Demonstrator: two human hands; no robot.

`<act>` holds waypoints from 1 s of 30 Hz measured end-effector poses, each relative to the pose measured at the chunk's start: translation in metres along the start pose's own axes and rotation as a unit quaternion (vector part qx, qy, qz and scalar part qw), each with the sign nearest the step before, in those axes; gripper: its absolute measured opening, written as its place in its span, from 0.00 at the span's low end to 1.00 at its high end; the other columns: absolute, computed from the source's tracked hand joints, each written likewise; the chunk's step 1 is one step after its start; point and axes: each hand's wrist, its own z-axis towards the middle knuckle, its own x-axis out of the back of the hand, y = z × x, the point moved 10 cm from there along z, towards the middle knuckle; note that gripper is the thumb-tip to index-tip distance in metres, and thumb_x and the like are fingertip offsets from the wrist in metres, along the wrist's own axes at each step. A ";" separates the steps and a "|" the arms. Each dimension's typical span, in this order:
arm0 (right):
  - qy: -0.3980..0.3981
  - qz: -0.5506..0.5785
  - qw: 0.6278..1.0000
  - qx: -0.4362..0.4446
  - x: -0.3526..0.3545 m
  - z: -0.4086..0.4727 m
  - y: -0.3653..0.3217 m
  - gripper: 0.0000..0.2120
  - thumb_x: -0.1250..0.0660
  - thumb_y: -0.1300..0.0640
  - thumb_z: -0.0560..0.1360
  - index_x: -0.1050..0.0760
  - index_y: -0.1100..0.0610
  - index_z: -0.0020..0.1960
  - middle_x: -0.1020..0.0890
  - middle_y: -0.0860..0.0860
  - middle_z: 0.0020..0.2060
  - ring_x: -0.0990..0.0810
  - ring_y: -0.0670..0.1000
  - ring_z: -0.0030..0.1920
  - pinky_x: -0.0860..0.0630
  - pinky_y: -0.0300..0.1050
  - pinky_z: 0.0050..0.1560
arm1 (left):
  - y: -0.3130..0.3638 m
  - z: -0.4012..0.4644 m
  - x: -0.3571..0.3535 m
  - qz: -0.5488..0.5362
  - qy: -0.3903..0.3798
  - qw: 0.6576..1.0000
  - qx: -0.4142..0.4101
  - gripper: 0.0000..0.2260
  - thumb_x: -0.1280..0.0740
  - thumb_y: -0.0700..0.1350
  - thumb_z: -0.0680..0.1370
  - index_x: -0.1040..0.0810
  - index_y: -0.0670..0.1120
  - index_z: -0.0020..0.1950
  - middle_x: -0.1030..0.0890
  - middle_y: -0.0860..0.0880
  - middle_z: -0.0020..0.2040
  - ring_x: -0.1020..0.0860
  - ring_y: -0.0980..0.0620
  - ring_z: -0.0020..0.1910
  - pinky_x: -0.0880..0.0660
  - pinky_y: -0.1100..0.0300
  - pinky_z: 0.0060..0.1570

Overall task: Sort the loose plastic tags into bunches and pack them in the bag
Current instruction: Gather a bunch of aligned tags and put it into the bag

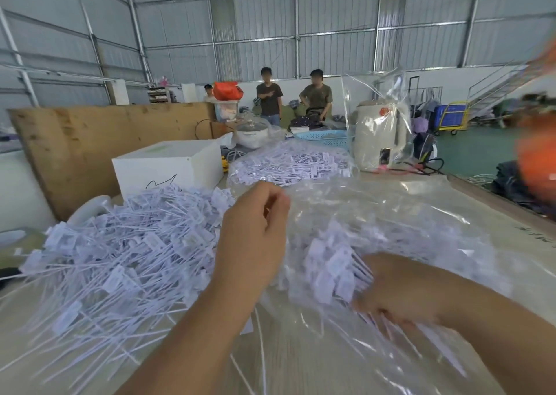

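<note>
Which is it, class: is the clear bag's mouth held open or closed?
Open: the left hand lifts the clear bag's edge while the right hand holds a tag bunch inside.

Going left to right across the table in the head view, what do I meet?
Loose tag pile → left hand pinching the clear bag → bunch of tags gripped by the right hand.
</note>
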 end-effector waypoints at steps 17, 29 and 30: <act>0.052 -0.129 0.989 0.045 -0.022 0.042 -0.073 0.11 0.44 0.61 0.80 0.24 0.63 0.51 0.21 0.59 0.51 0.22 0.54 0.51 0.29 0.43 0.50 | 0.023 -0.011 -0.024 0.106 -0.075 0.986 -0.109 0.09 0.41 0.44 0.82 0.22 0.45 0.50 0.24 0.49 0.44 0.27 0.51 0.44 0.28 0.52 0.45; 0.287 -0.059 0.902 0.319 0.022 -0.068 -0.149 0.04 0.34 0.54 0.73 0.20 0.49 0.43 0.21 0.42 0.38 0.24 0.41 0.41 0.29 0.30 0.42 | -0.049 0.002 -0.019 0.093 -0.221 0.959 0.151 0.09 0.30 0.50 0.73 0.26 0.52 0.50 0.23 0.52 0.44 0.24 0.51 0.41 0.31 0.58 0.38; 0.233 -0.085 0.904 0.348 0.004 -0.061 -0.158 0.06 0.34 0.54 0.75 0.19 0.49 0.48 0.21 0.41 0.43 0.24 0.40 0.46 0.31 0.27 0.48 | -0.053 0.004 -0.018 0.140 -0.263 0.944 0.141 0.08 0.31 0.48 0.73 0.26 0.50 0.49 0.22 0.51 0.44 0.24 0.50 0.43 0.31 0.57 0.37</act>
